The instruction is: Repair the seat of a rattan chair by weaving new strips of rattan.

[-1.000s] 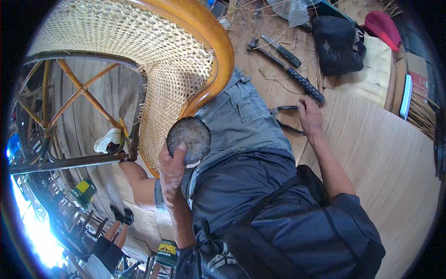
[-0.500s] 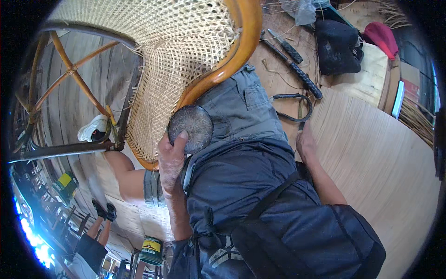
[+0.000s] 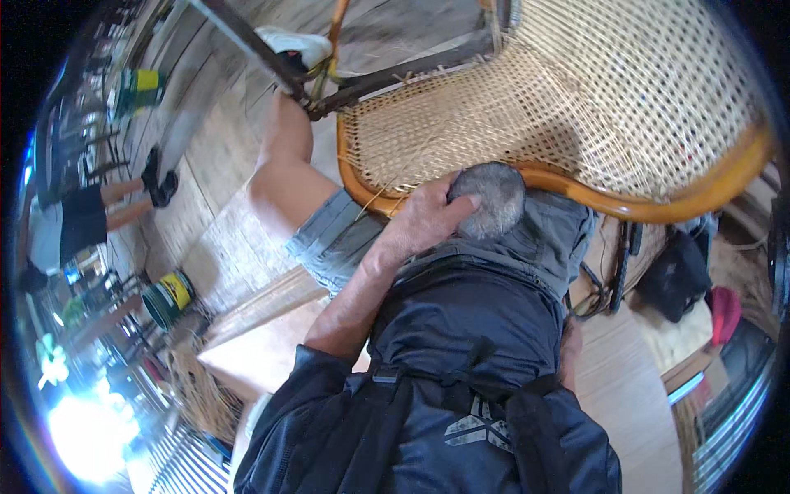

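Observation:
My left hand (image 3: pixel 428 216) is closed on a round, flat, dark grey disc with a worn face; its thumb lies across the top. The disc (image 3: pixel 496 202) is over my lap, close to the glossy orange-brown rim (image 3: pixel 625 202) of a rattan chair. Pale woven cane (image 3: pixel 461 115) fills the chair's frame, and a few loose strands stick out along its edge. Only a sliver of my right hand (image 3: pixel 569 339) shows beside my torso, low on the right. Its fingers are hidden, so what it holds or touches cannot be made out.
Dark chair legs (image 3: pixel 255 51) reach over the floor at upper left. Dark-handled tools (image 3: pixel 619 267), a black cloth item (image 3: pixel 675 276) and a red cloth (image 3: pixel 725 314) lie right of my lap. Two green-and-yellow cans (image 3: pixel 169 300) stand at left, near another person's legs (image 3: pixel 123 206).
The whole view has turned, so the chair now appears toward the upper right. My left hand still grips the disc. My right hand, earlier visible near a black loop, is now mostly hidden.

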Motion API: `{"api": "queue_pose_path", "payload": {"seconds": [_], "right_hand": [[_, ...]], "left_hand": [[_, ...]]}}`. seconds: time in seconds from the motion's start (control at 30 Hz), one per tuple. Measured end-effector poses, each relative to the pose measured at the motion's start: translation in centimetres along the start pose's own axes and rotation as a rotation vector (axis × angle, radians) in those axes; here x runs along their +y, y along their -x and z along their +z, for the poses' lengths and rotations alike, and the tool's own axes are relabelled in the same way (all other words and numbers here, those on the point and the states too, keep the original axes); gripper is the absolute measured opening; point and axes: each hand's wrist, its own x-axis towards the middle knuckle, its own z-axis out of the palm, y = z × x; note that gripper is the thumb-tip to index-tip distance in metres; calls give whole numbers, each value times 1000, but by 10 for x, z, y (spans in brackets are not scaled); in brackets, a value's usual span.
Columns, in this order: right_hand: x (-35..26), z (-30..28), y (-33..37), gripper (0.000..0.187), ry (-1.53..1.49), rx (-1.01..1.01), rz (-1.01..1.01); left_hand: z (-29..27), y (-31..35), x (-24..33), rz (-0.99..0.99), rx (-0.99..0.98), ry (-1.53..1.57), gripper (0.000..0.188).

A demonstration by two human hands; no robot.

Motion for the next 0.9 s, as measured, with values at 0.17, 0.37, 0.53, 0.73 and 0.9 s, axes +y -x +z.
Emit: {"api": "queue_pose_path", "payload": {"seconds": [0.17,0.37,0.53,0.73,0.9], "right_hand": [[-92,-55,21,10,291,-233,30],[-317,-24,9,18,1,-165,-701],[-429,135,-69,9,55,-441,-1288],[-457,199,-95,17,675,-637,-1470],[-469,198,-104,18,24,-637,-950]], "left_hand": [[-84,12,-3,-74,557,64,27],[-123,16,-49,-14,907,538,22],[-110,8,-51,32,923,653,26],[-111,34,-66,6,876,727,24],[-106,15,-49,-276,826,377,35]]}}
